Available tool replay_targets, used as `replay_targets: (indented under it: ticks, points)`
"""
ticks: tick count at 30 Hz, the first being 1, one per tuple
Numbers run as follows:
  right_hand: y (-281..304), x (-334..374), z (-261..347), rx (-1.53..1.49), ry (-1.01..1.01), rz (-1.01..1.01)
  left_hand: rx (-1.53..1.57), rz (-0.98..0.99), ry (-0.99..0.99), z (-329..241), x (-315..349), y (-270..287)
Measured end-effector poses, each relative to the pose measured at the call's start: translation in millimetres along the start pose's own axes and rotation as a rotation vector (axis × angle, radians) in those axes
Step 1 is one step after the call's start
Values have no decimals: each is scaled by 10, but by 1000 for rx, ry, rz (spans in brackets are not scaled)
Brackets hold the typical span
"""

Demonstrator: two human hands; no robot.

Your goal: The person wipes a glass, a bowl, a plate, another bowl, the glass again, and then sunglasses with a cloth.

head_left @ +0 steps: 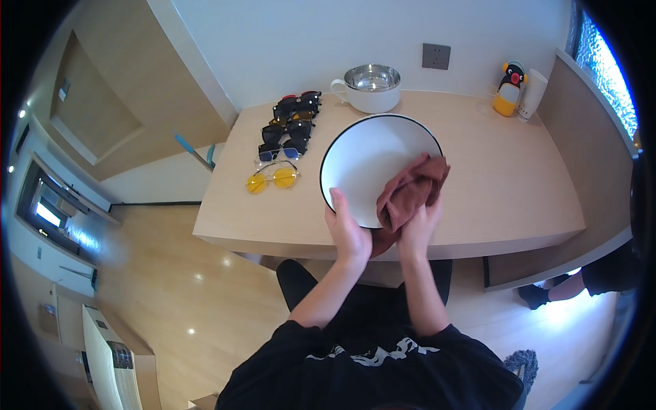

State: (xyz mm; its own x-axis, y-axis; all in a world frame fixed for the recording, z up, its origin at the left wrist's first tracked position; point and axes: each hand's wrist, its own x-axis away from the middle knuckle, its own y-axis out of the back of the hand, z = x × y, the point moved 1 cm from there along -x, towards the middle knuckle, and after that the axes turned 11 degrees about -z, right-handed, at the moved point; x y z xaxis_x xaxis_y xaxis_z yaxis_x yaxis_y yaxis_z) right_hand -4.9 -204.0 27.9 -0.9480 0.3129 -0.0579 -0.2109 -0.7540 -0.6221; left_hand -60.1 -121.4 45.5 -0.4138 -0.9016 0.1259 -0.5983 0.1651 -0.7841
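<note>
A white plate or shallow bowl (362, 154) with a dark rim is held tilted above the front part of the desk, its inner face turned up toward me. My left hand (349, 232) grips its lower left edge, thumb over the rim and the other fingers hidden behind it. A reddish-brown cloth (410, 191) is bunched in my right hand (418, 229) and pressed against the right side of the plate. Part of the cloth hangs below the rim between my hands. Most of my right fingers are covered by the cloth.
On the light wooden desk (478, 198), several sunglasses (290, 126) form a column at left, yellow-lensed glasses (273, 178) nearest. A white metal-lined cup (372, 92) stands behind the plate. At back right are a penguin figure (509, 92) and white cylinder (533, 96). Another person's leg (567, 287) shows at right.
</note>
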Motion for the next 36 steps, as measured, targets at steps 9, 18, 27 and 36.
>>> replay_targets:
  ticks: [9,18,27,36]
  points:
    - [-205,-462,805,556,86,759,-442,534,132,-391,-384,-43]
    - [-79,332,143,53,73,-61,-97,9,9,-56,-5,12]
    - [3,-573,685,530,197,604,-426,602,138,-272,-386,-155]
    - [-15,48,130,209,119,6,-85,70,56,331,-92,-68]
